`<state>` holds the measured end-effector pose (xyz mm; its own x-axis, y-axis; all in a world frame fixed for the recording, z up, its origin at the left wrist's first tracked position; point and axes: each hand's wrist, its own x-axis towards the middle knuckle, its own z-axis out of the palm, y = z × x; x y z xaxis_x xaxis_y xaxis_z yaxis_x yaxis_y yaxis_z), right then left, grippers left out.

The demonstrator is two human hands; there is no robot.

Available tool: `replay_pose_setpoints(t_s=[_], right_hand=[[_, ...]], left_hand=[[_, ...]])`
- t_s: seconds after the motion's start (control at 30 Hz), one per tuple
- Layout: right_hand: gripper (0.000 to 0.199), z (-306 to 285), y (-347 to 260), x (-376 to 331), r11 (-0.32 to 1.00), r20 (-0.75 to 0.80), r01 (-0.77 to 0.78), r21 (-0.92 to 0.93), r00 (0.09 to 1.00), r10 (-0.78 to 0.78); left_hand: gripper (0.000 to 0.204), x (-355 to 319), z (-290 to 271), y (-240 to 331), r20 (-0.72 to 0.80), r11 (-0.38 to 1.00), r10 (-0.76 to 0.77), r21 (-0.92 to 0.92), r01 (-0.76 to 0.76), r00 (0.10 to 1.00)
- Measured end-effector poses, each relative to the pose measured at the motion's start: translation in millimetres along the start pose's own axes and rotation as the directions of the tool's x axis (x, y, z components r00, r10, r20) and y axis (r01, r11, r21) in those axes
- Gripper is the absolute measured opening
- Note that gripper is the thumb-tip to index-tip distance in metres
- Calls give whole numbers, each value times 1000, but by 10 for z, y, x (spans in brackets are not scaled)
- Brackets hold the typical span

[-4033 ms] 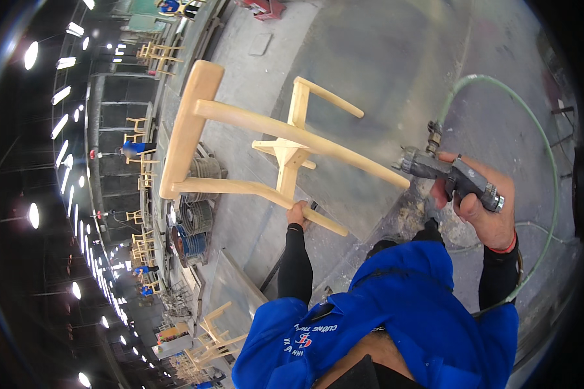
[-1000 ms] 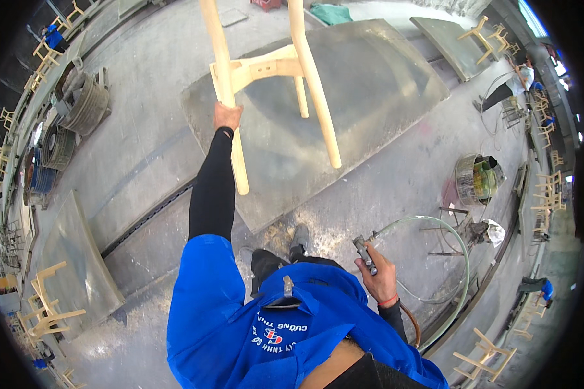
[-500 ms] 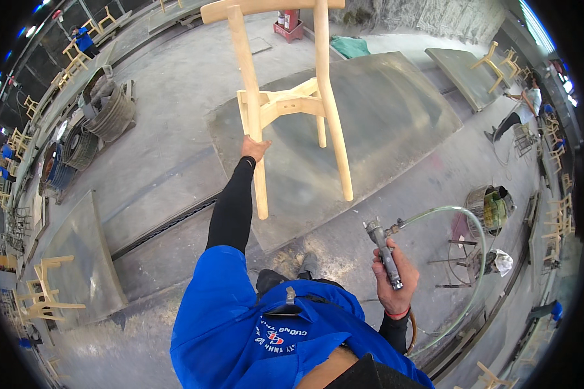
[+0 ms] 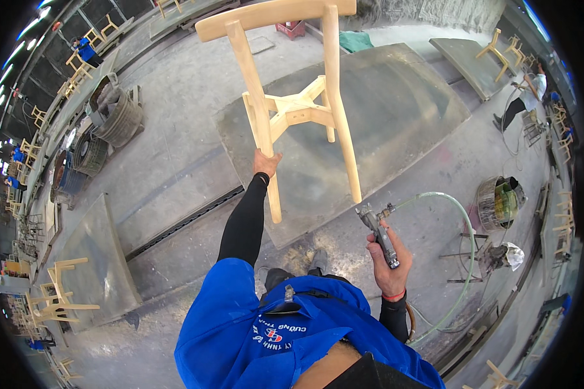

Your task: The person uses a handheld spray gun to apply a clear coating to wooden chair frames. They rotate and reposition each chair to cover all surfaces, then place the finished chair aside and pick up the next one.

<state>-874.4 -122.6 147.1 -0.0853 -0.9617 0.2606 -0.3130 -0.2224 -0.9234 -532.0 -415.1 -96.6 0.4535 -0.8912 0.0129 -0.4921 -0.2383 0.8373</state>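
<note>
My left hand [image 4: 266,162] is closed around a leg of a pale wooden chair frame [image 4: 300,115], below the seat rails. The frame has a curved top rail, crossed seat braces and no seat panel. It stands out over a large grey board [image 4: 409,123]; whether its feet touch the board I cannot tell. In my right hand [image 4: 391,269] is a metal spray gun [image 4: 384,243], its head just below and right of the chair's near right foot, apart from it. A pale green hose [image 4: 468,240] loops away rightward from the gun.
Buckets [image 4: 120,120] stand at the left, and another bucket [image 4: 496,202] at the right beside a metal stand [image 4: 464,256]. More chair frames [image 4: 58,292] line both sides. A co-worker [image 4: 532,91] is at far right. A dark floor channel [image 4: 188,223] runs left of the board.
The view has shifted, showing more of the chair's top rail. In the picture, the gun's head is closer to the chair's near right foot. Both hands keep their hold.
</note>
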Motion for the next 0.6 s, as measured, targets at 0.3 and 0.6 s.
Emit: replay_pose_setpoints(t_s=[0.3,0.6], right_hand=[[43,-249,298,-100,973,27,-194,-126,980,199],[46,-529,882,-404,873,-41,-357,-333,930,365]], left_hand=[[51,-515,-90,247,133,880,63,-475,8,989],[39,-1607,711,-14,15,947,86,-311,-77,996]])
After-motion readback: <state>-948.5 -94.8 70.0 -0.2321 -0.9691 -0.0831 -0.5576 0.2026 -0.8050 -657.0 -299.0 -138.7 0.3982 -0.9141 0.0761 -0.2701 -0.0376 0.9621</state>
